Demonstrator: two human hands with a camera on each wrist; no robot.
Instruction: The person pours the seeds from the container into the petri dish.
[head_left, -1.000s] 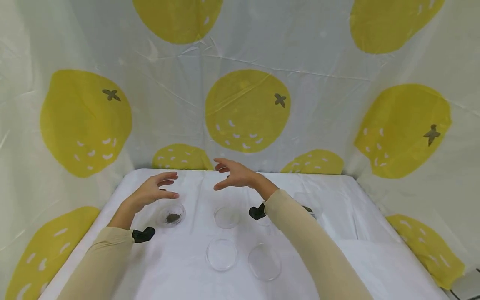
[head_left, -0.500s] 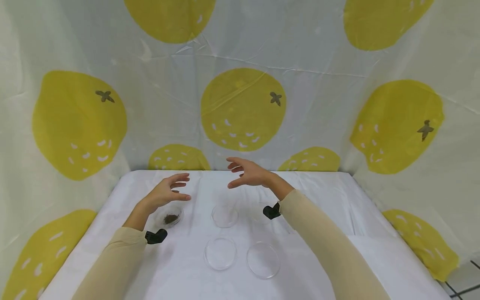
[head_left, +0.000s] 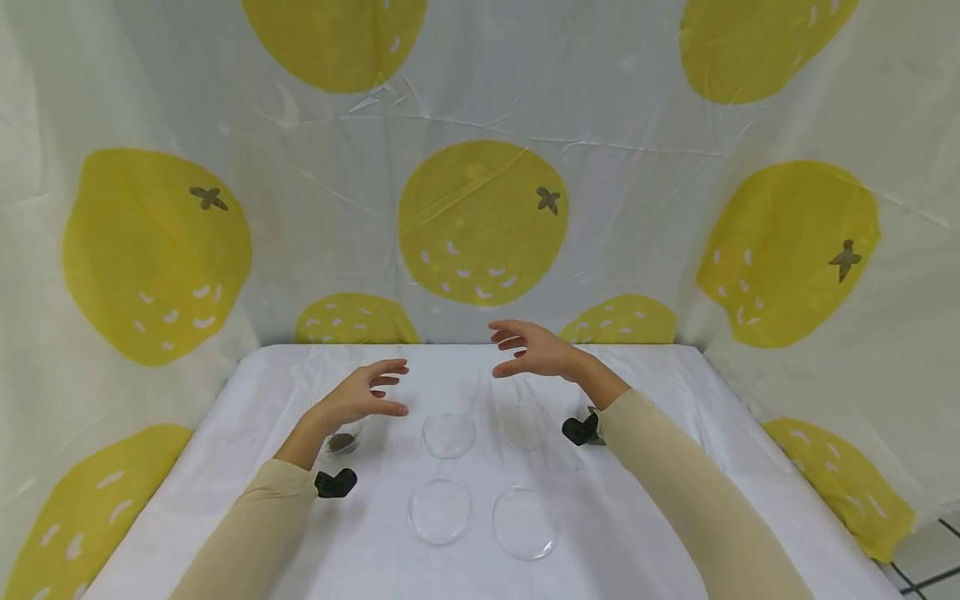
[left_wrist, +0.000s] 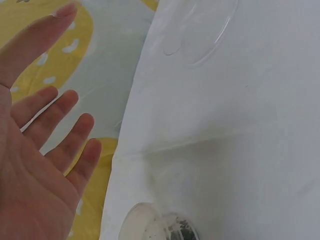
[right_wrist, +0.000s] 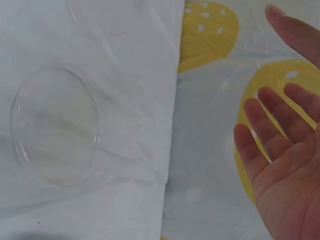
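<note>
Nothing is gripped: in the head view your relaxed left hand (head_left: pixel 360 396) and right hand (head_left: pixel 543 354) have shifted rightward, leaving the dark-grain dish (head_left: pixel 357 432) partly behind your wrist; no dish seems in use. Left wrist view: that dish, untouched. Right wrist view: clear petri dish (right_wrist: pixel 55 125), apart.

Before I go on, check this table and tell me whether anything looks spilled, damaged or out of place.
Only one small thing: in the right wrist view, a dark speck sits on the white cloth, odd against the plain white but too small to identify. The clear dish nearest it shows no visible crack.
</note>
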